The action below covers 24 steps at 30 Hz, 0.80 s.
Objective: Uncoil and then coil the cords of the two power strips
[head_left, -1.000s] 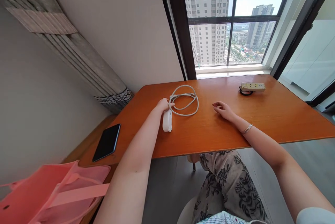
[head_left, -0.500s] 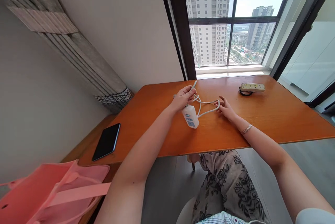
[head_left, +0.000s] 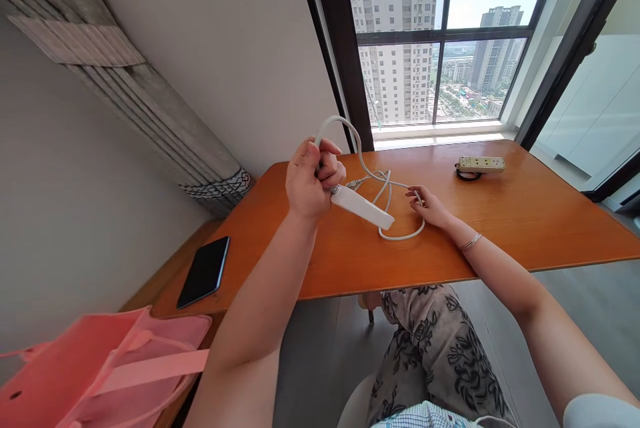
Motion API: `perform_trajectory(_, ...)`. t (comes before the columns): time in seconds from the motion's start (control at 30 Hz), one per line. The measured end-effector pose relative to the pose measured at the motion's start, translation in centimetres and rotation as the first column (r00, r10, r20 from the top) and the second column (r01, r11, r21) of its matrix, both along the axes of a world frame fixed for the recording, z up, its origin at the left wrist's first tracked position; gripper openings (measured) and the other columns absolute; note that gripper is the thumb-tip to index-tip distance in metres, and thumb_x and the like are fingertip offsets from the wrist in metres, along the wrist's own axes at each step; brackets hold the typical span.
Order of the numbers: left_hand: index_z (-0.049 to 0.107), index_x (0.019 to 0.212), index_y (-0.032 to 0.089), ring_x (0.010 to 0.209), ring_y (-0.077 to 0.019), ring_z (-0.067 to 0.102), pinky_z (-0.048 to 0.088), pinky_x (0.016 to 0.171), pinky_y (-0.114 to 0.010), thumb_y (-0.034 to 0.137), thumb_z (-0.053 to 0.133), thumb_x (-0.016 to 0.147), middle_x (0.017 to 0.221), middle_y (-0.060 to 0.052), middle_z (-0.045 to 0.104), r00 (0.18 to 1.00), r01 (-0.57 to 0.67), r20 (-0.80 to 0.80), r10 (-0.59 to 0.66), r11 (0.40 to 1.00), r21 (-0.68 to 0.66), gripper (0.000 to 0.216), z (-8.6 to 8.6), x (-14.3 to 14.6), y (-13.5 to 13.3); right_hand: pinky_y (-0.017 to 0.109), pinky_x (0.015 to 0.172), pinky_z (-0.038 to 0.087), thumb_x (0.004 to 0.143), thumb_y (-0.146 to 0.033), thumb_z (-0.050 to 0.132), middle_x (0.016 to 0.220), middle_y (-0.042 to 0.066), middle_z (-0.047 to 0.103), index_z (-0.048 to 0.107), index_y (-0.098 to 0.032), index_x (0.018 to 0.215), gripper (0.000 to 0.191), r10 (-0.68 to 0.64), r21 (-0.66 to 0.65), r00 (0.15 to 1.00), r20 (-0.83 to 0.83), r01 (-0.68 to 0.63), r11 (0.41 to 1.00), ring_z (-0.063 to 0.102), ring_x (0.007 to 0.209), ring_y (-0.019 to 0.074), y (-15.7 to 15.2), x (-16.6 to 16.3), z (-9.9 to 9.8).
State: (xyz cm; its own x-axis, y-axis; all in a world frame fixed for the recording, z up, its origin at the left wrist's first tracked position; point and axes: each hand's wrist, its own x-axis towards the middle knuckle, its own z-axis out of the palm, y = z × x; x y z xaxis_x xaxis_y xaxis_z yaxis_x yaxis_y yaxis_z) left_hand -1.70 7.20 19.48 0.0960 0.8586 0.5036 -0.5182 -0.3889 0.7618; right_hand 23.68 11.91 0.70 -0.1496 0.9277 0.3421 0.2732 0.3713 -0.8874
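Note:
My left hand (head_left: 315, 175) is raised over the table, its fingers closed around the white cord (head_left: 357, 135) of a power strip. From this fist the white power strip (head_left: 363, 207) sticks out to the right, tilted down and edge-on, so its sockets are hidden. The cord arches up out of the hand and falls in loose loops on the table. A plug end (head_left: 354, 184) lies near those loops, partly behind the hand. At the right of the loops, my right hand (head_left: 427, 207) rests low over the tabletop, fingers bent loosely about the cord.
A cream power strip (head_left: 481, 165) with a black cord sits at the back right of the orange-brown table (head_left: 540, 215). Towards the left edge lies a black tablet (head_left: 204, 273), beside a pink bag (head_left: 100, 371). A window (head_left: 440, 35) stands behind the table.
My left hand has lifted and moved left, turning the white power strip from sockets visible to edge-on. The cord loops have spread wider; my right hand has hardly moved.

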Motion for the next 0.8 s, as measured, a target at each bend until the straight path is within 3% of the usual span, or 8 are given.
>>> perform_trajectory(0.13, 0.059, 0.065, 0.018, 0.035, -0.0046, 0.016, 0.015, 0.038, -0.022, 0.043, 0.063, 0.093, 0.046, 0.010, 0.015, 0.994, 0.087, -0.068, -0.081, 0.992, 0.089, 0.038, -0.2, -0.4, -0.7, 0.046, 0.093, 0.054, 0.082, -0.034, 0.066, 0.147, 0.017, 0.050, 0.054, -0.022, 0.134, 0.055, -0.070, 0.151, 0.983, 0.169, 0.044, 0.988, 0.057, 0.124, 0.0287, -0.2, 0.1, 0.3)
perform_trajectory(0.27, 0.063, 0.066, 0.015, 0.034, -0.0038, 0.016, 0.015, 0.037, -0.020, 0.043, 0.068, 0.090, 0.045, 0.010, 0.017, 0.985, 0.134, -0.123, -0.122, 0.987, 0.091, 0.036, -0.3, 0.4, -2.2, 0.050, 0.117, 0.036, 0.090, -0.022, 0.052, 0.153, 0.010, 0.048, 0.056, -0.025, 0.139, 0.049, -0.006, 0.315, 0.959, 0.285, -0.088, 0.945, 0.042, 0.144, 0.0254, -0.7, 0.1, 1.1)
perform_trajectory(0.37, 0.063, 0.068, 0.016, 0.034, -0.0038, 0.014, 0.016, 0.037, -0.020, 0.041, 0.060, 0.095, 0.046, 0.010, 0.014, 0.995, 0.074, -0.064, -0.075, 0.997, -0.019, 0.038, 0.0, 0.9, -2.5, 0.052, 0.117, 0.036, 0.085, -0.020, 0.061, 0.139, 0.011, 0.061, 0.063, -0.023, 0.133, 0.048, 0.097, 0.272, 0.882, 0.462, -0.245, 0.931, 0.045, 0.141, 0.0286, -0.9, 0.0, 1.2)
perform_trajectory(0.47, 0.064, 0.068, 0.016, 0.034, -0.0033, 0.010, 0.015, 0.037, -0.020, 0.042, 0.049, 0.101, 0.047, 0.010, 0.011, 1.000, 0.018, -0.003, -0.019, 0.999, -0.026, 0.045, 0.5, 0.8, -1.8, 0.048, 0.105, 0.045, 0.087, -0.029, 0.065, 0.108, 0.011, 0.073, 0.076, -0.021, 0.106, 0.023, 0.203, 0.167, 0.789, 0.579, -0.359, 0.918, 0.062, 0.115, 0.0288, -1.0, 0.2, 1.3)
perform_trajectory(0.57, 0.063, 0.070, 0.017, 0.034, -0.0032, 0.009, 0.014, 0.038, -0.021, 0.045, 0.048, 0.101, 0.048, 0.011, 0.010, 0.997, -0.052, 0.052, 0.053, 0.999, -0.016, 0.045, 0.8, 0.1, -0.5, 0.043, 0.096, 0.048, 0.092, -0.040, 0.062, 0.093, 0.009, 0.073, 0.077, -0.021, 0.089, 0.025, 0.260, 0.132, 0.806, 0.531, -0.383, 0.914, 0.064, 0.097, 0.0248, -1.5, 0.4, 2.0)
perform_trajectory(0.7, 0.061, 0.071, 0.018, 0.034, -0.0038, 0.012, 0.017, 0.039, -0.021, 0.047, 0.053, 0.099, 0.050, 0.010, 0.011, 0.974, -0.180, 0.125, 0.187, 0.982, -0.064, 0.040, 1.0, -0.6, 0.8, 0.043, 0.099, 0.045, 0.083, -0.057, 0.070, 0.097, 0.007, 0.074, 0.078, -0.024, 0.094, 0.035, 0.395, 0.081, 0.793, 0.464, -0.482, 0.873, 0.061, 0.100, 0.0262, -2.6, -0.3, 2.9)
perform_trajectory(0.8, 0.061, 0.070, 0.017, 0.034, -0.0036, 0.012, 0.016, 0.039, -0.021, 0.043, 0.050, 0.101, 0.048, 0.010, 0.014, 0.942, -0.287, 0.149, 0.299, 0.953, -0.100, 0.042, 0.8, -1.1, 1.7, 0.045, 0.099, 0.043, 0.082, -0.062, 0.069, 0.087, 0.006, 0.072, 0.077, -0.025, 0.083, 0.037, 0.417, 0.074, 0.801, 0.430, -0.491, 0.868, 0.062, 0.095, 0.0259, -2.8, -1.0, 2.9)
